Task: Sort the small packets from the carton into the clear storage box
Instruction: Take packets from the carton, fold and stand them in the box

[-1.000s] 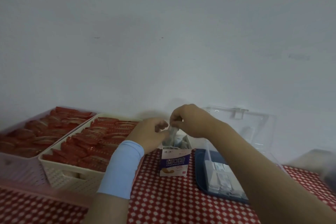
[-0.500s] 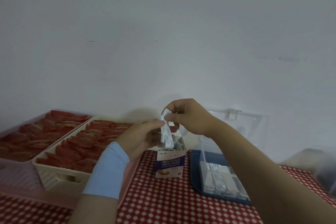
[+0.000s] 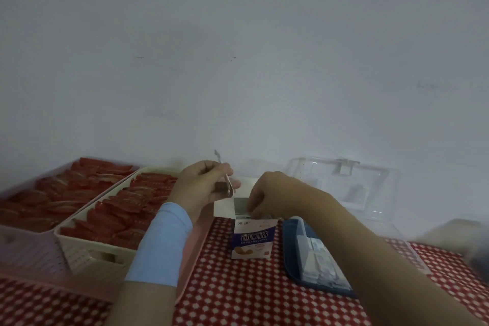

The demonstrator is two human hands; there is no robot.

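Pale packet [image 3: 228, 186] juts above left grip [image 3: 201, 189]; right grip [image 3: 272, 193] inside carton [image 3: 252, 241].

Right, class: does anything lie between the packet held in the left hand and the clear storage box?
Yes. The right hand, reaching into the open carton, and the carton itself sit between the packet in the left hand and the clear storage box. The box's lid stands raised, so its top looks unblocked.
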